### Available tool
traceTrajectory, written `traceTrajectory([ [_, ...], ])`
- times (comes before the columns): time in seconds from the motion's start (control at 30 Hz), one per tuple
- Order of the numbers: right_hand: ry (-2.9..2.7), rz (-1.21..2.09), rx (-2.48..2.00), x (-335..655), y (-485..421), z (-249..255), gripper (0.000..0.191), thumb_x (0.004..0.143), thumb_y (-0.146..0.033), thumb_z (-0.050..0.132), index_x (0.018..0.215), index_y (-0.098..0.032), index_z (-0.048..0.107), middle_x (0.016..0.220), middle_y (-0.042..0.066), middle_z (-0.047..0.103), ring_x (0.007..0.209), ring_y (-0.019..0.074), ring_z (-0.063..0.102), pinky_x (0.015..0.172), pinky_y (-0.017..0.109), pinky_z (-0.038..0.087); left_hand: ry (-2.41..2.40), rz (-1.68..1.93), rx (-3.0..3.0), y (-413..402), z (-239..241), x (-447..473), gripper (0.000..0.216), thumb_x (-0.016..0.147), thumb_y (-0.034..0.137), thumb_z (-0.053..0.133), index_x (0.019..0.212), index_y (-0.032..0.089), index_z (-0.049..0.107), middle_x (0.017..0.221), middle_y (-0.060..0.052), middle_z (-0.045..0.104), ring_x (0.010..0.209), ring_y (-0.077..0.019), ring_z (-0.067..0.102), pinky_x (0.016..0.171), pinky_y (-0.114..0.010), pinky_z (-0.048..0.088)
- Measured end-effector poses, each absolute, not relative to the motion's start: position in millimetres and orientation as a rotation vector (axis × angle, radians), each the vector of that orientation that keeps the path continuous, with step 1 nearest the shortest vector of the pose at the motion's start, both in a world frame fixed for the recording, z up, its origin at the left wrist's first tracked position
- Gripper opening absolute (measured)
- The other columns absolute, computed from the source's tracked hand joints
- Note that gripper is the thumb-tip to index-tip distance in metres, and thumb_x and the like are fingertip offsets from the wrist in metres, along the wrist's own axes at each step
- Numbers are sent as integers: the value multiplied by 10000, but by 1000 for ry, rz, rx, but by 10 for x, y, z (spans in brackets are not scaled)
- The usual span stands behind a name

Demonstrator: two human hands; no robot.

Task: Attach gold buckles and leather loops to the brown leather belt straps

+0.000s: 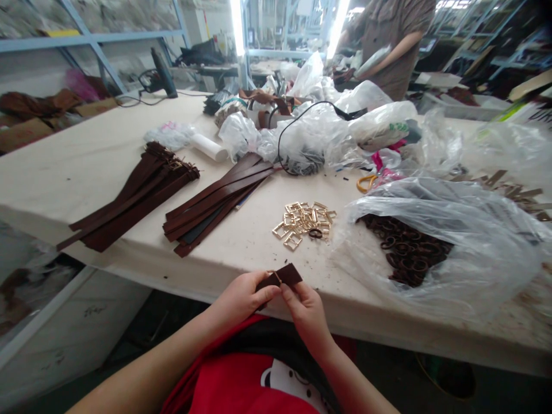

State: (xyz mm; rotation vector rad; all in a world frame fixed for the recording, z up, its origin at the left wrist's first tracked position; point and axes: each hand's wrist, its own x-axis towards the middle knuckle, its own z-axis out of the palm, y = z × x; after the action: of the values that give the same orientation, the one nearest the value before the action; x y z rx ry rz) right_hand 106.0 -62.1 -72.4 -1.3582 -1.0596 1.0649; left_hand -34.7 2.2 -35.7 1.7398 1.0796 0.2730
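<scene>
My left hand [244,299] and my right hand [307,310] meet at the table's near edge, both pinched on the end of a brown leather strap [288,276] with a small gold buckle at its tip. Just beyond them lies a pile of gold buckles [304,221]. Two stacks of brown straps lie to the left, one near the middle [215,201], one further left [133,198]. A clear plastic bag [448,247] to the right holds several brown loops [405,250].
The cream table [77,167] carries crumpled plastic bags [336,132], a black cable, a white roll [210,148] and yellow-handled scissors [366,183] further back. Another person [392,40] stands at the far right. Shelving and boxes line the left.
</scene>
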Motion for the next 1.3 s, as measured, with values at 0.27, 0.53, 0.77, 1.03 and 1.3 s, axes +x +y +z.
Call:
traceTrajectory([
  [0.27,-1057,977,-1277,1045,-575,-684,249,848,-291,466,1028,-220,622,990,33,650,926,190,575,828,304,426,1083,400,1680,62,-433,-244,403,777,411,531,1114,198,470,942,-35,615,830,-184,573,713,-261,439],
  [0.53,-1529,541,-1651,1881,-598,-566,278,841,-333,454,1029,-171,578,868,52,622,773,167,582,702,273,443,1013,153,1609,241,-425,-209,429,754,560,478,907,174,584,604,24,546,524,-139,495,469,-200,373],
  [0.77,-1579,-336,-2594,3126,-413,-569,178,804,-225,501,771,-117,638,826,143,603,787,244,555,674,343,365,971,144,1687,192,-412,-162,402,774,531,458,903,181,608,776,-2,629,745,-191,557,654,-221,408],
  [1.03,-1731,-189,-2411,2974,-321,-689,138,819,-228,493,797,-159,610,886,98,620,808,197,559,686,290,356,998,95,1716,176,-324,-162,402,791,531,426,876,175,593,748,-1,602,722,-185,540,637,-221,393],
  [1.3,-1407,307,-1988,2547,-338,-676,279,778,-286,548,1023,-165,488,822,43,625,674,148,590,624,253,435,1004,165,1758,139,-224,-21,343,805,480,440,844,174,589,710,14,585,671,-155,516,594,-210,370],
])
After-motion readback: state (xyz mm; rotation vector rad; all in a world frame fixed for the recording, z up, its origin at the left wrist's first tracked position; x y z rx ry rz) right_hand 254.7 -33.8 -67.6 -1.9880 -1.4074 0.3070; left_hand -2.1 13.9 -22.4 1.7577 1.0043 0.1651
